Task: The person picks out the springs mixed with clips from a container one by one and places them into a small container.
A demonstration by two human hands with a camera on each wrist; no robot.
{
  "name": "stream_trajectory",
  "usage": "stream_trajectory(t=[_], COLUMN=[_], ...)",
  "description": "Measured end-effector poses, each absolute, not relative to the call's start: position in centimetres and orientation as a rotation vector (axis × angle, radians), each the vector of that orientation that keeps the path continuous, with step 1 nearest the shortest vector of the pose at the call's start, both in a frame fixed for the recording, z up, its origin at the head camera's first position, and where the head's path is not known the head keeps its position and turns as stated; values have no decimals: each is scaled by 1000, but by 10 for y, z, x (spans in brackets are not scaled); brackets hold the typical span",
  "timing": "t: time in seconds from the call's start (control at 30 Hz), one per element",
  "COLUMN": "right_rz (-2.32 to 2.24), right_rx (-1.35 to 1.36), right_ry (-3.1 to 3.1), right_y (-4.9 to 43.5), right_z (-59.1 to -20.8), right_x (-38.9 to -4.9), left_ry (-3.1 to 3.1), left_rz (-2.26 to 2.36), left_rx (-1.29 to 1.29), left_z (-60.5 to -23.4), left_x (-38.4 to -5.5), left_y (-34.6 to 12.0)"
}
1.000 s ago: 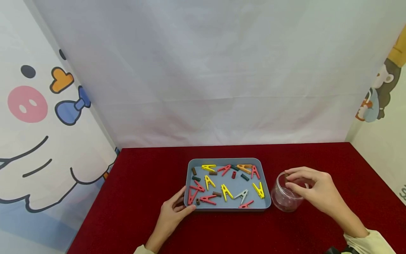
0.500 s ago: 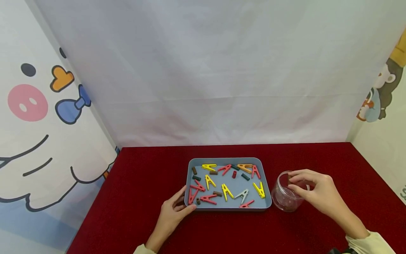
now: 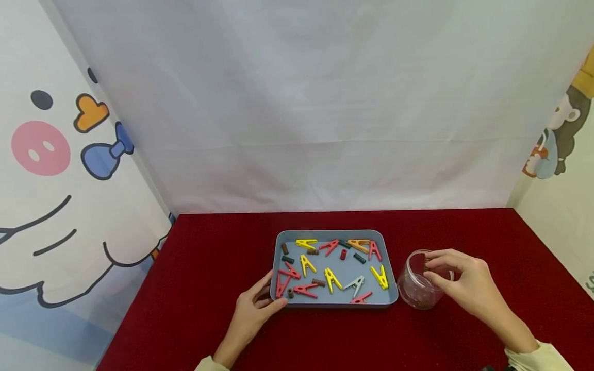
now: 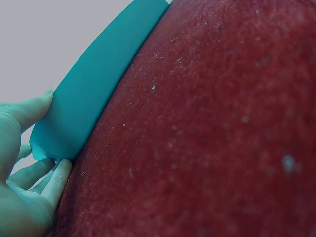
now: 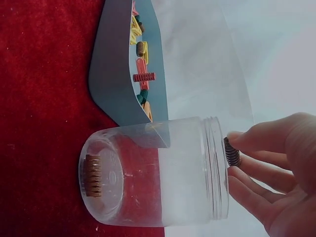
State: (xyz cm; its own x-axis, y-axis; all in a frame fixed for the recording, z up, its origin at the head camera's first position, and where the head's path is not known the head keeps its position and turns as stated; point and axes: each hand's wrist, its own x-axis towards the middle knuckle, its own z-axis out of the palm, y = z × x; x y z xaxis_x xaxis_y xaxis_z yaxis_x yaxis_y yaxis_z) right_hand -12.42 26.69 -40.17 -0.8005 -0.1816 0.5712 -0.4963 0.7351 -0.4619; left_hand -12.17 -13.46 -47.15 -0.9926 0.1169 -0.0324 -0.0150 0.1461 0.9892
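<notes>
My right hand (image 3: 464, 275) pinches a brown coil spring (image 5: 231, 152) between thumb and fingers, right at the mouth of a clear plastic jar (image 3: 417, 293). Another brown spring (image 5: 93, 175) lies at the bottom of the jar, in the right wrist view. A shallow grey-blue tray (image 3: 325, 306) stands left of the jar. My left hand (image 3: 252, 309) grips its near left corner, thumb at the rim and fingers curled low against the side. Inside the tray lie yellow clothespin halves (image 3: 332, 281), red ones (image 3: 304, 291), and springs, including a dark green one (image 3: 359, 258) and a red one (image 3: 343, 254).
A dark red cloth (image 3: 223, 257) covers the table. Behind it hangs a white curtain (image 3: 325, 129), and printed cartoon panels stand at both sides. The tray also has an orange clothespin piece (image 3: 358, 245) and a pale grey one (image 3: 355, 284).
My right hand has shifted slightly to the right over the jar's mouth with the spring still pinched. My left hand stays on the tray's corner.
</notes>
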Motion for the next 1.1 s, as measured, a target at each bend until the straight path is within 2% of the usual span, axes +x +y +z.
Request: stream_trajectory(t=[0.37,0.63,1.1], right_rz=[816,869,990], right_rx=[511,618,634], right_ry=[-2424,-2377,-2401], right_y=[267,258,239], right_z=[-399,-391,-385], right_x=[-123,-124,-131], left_ry=[2291,2308,2333], left_rz=[1992,1980,2000], left_rx=[114,98,103], left_z=[-473,-473,-503], left_x=[-122,-122,-132], left_y=[-136,-135,-139])
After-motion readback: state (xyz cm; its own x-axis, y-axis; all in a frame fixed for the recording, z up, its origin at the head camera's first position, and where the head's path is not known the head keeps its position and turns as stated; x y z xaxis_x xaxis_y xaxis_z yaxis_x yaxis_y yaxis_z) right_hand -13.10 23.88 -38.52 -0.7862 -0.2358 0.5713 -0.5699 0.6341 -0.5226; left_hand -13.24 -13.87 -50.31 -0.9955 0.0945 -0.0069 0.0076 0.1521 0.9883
